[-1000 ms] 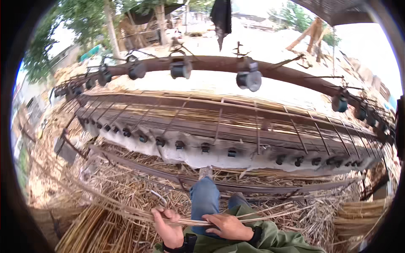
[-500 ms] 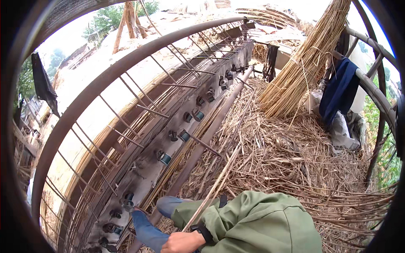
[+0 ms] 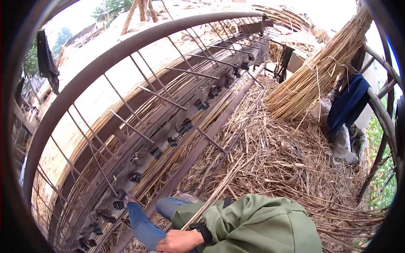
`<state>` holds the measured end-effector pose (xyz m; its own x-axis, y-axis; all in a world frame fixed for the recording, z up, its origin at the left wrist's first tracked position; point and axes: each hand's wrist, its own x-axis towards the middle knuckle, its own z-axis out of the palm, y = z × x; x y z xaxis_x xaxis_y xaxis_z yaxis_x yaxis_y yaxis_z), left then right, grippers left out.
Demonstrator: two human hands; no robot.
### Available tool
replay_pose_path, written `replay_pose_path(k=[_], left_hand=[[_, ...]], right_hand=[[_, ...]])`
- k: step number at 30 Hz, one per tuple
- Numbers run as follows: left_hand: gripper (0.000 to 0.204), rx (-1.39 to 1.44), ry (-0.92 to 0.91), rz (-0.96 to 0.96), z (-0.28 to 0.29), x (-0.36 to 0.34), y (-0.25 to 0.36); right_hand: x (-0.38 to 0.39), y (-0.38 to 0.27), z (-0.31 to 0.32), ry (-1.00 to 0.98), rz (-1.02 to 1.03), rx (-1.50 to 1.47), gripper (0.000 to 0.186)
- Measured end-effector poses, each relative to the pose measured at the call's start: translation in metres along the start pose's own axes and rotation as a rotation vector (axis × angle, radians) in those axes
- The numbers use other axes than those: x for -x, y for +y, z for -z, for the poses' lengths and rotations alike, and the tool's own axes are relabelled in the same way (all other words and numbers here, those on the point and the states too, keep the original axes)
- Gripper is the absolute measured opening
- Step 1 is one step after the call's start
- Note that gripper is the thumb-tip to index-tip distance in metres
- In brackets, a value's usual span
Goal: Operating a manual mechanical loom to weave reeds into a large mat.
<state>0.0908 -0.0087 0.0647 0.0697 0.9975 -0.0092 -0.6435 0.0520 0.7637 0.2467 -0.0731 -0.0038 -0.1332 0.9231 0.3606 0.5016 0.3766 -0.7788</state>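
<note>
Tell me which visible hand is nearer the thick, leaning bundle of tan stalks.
Right hand: lower left of the bundle in the picture, well apart. Left hand: out of view.

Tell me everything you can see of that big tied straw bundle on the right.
The bundle is a thick sheaf of long, thin, yellowish-brown, dry-looking stalks, bound around its middle. It slants, its spread foot on loose straw, its upper end running up and right to the picture's rim. Whether the bent poles beside it support it, I can't tell.
</note>
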Motion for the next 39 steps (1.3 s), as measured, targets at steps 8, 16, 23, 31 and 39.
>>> replay_pose_path(k=[8, 16, 23, 31, 39], left_hand=[[0.032, 0.158, 0.002, 0.046, 0.059, -0.012, 0.004], [0.038, 0.173, -0.041, 0.051, 0.077, -0.001, 0.003], [0.036, 0.138, 0.047, 0.117, 0.082, -0.001, 0.005], [0.022, 0.26, 0.091, -0.017, 0.09, -0.019, 0.024], [0.024, 0.118, -0.025, -0.054, 0.084, -0.065, 0.071]], right_hand=[[-0.017, -0.009, -0.035, 0.037, -0.129, -0.118, 0.013], [-0.022, -0.031, -0.038, 0.163, -0.162, -0.09, 0.01], [-0.021, -0.028, -0.036, 0.208, -0.138, 0.133, 0.01], [-0.003, -0.004, 0.002, 0.244, -0.038, 0.347, 0.016], [0.034, 0.016, 0.077, 0.297, -0.061, 0.344, 0.016]])
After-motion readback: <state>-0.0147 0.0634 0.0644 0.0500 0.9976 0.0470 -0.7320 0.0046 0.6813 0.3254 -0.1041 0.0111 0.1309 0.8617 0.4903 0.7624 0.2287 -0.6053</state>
